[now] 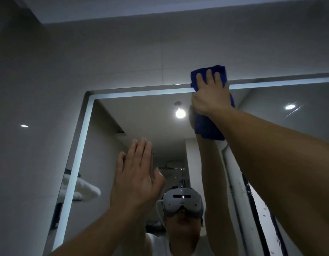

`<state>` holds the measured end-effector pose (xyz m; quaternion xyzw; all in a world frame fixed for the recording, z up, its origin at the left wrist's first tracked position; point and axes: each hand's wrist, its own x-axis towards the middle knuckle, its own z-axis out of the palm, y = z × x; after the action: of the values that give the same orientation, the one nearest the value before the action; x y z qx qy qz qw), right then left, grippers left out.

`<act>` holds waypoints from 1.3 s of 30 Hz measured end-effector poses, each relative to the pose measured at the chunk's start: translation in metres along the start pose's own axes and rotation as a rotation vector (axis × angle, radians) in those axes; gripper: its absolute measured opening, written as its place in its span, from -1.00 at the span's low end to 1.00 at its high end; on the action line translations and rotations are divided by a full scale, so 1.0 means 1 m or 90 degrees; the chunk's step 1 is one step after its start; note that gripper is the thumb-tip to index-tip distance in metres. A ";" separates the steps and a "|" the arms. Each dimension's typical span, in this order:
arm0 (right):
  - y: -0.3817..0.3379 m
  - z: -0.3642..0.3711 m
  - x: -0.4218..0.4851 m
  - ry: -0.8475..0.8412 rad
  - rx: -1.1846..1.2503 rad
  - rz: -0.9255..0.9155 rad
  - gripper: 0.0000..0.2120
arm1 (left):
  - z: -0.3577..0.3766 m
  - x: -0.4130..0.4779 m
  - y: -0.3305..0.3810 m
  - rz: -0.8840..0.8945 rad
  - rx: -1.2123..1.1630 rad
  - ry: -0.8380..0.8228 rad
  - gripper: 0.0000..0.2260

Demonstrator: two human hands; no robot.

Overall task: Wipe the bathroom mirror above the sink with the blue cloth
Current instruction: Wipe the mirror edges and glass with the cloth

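Observation:
The bathroom mirror fills the middle of the view, framed by a lit white strip along its top and left edges. My right hand presses the blue cloth flat against the mirror's top edge, right of centre, fingers spread over the cloth. Part of the cloth hangs below my wrist. My left hand rests flat on the glass lower down, fingers straight and together, holding nothing. The sink is out of view.
Grey tiled wall surrounds the mirror on the left and above. The glass reflects a ceiling lamp, folded white towels on a rack at the left, and a person wearing a headset.

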<state>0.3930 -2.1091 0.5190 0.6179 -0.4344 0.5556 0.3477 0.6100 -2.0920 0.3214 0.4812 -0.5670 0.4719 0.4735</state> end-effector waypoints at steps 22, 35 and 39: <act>0.008 0.011 -0.064 -0.035 -0.022 -0.240 -0.38 | 0.002 0.000 0.000 0.004 0.025 0.013 -0.35; -0.038 0.015 -0.047 -0.030 0.004 -0.253 -0.39 | -0.004 0.001 0.002 -0.012 0.034 -0.017 -0.32; 0.016 0.010 -0.056 -0.031 -0.060 -0.306 -0.40 | -0.004 0.000 0.002 -0.010 0.041 -0.025 -0.32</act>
<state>0.3818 -2.1163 0.4610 0.6997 -0.3082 0.4211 0.4880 0.6083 -2.0882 0.3221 0.5101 -0.5570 0.4761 0.4503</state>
